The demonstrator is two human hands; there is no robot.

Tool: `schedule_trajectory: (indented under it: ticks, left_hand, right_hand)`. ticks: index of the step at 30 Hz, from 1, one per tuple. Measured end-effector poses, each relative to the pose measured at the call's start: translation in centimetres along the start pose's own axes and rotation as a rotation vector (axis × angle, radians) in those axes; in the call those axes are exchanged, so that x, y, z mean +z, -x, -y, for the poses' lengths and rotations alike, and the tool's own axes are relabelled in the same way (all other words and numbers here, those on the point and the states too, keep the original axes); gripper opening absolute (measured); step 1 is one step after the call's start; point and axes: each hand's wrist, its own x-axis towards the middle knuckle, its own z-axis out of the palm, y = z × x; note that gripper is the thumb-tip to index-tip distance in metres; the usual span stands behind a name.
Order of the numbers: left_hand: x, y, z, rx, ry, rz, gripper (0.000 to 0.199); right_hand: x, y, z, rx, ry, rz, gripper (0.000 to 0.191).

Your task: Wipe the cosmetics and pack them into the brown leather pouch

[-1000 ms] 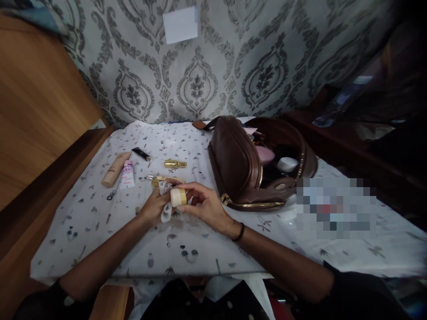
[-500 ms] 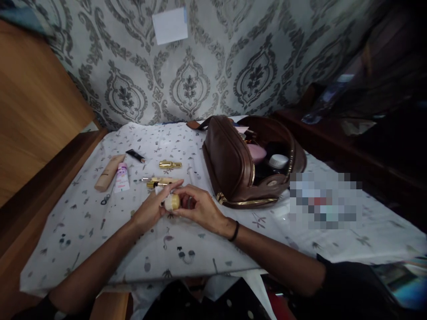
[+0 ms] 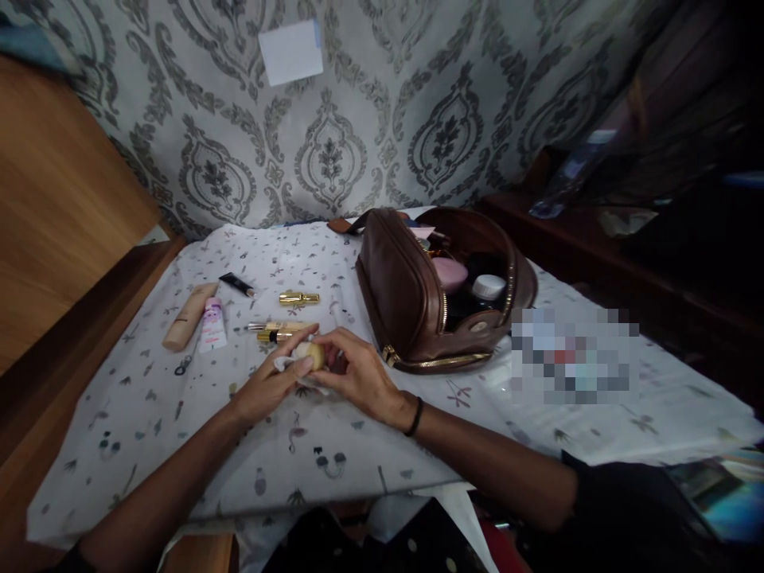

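While both hands meet just above the white cloth with small grey prints (image 3: 239, 477), the job looks mid-step to me: one item in process, none of the others being handled. Left hand (image 3: 266, 387) is closed around a crumpled white tissue (image 3: 284, 364), thumb on the small, round, cream-and-yellow jar (image 3: 314, 355). Right hand (image 3: 365, 380) pinches the jar's outer end between thumb and fingertips. Looks like a wipe under way; can't tell how much of the surface is covered. Jar not set down, so I'd call this one unfinished.

Just beyond the left fingers: slim gold-and-black tube (image 3: 273, 337), and next to it a slim pale tube with a silvery end (image 3: 263, 327). Left of that hand: pink-and-white squeeze tube (image 3: 213, 326), with a long beige tube (image 3: 189, 317) beside it. Further ahead: shiny gold cylinder (image 3: 298, 298), then a small black tube (image 3: 235, 283). Six out on the cloth; whether any is wiped doesn't show.

Right of and beyond the right hand: brown leather bag (image 3: 397, 294), unzipped and upright. Inside, a pink rounded piece (image 3: 450, 274) and a white-lidded pot (image 3: 489, 287), so bag contents aren't all out.
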Motion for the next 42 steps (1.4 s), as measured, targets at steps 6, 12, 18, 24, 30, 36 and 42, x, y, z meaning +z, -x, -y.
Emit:
schedule_trajectory:
  ticks: [6, 12, 18, 24, 30, 36, 42]
  left_hand:
    - [-0.3, -0.2, 1.1, 0.027, -0.067, 0.008, 0.061]
    - [0.1, -0.4, 0.9, 0.021, -0.093, 0.027, 0.058]
    - [0.4, -0.4, 0.4, 0.045, -0.05, -0.028, 0.057]
    - [0.7, -0.1, -0.7, 0.003, -0.078, -0.087, 0.054]
    - [0.6, 0.0, -1.1, 0.166, -0.37, -0.259, 0.052]
    - [0.4, 0.0, -0.6, 0.24, -0.482, -0.201, 0.055]
    - [0.0, -0.1, -0.8, 0.216, -0.418, -0.183, 0.059]
  right_hand:
    - [-0.1, 0.1, 0.1, -0.079, 0.033, -0.019, 0.028]
    - [-0.1, 0.0, -0.1, -0.067, 0.034, -0.041, 0.031]
    - [0.1, -0.1, -0.3, -0.045, 0.04, -0.055, 0.036]
    - [0.0, -0.1, -0.3, -0.05, 0.03, -0.067, 0.035]
    - [0.1, -0.1, -0.6, -0.033, 0.1, -0.043, 0.032]
    - [0.2, 0.0, -1.2, -0.054, 0.108, -0.011, 0.034]
    - [0.3, 0.1, -0.9, -0.068, 0.076, -0.002, 0.035]
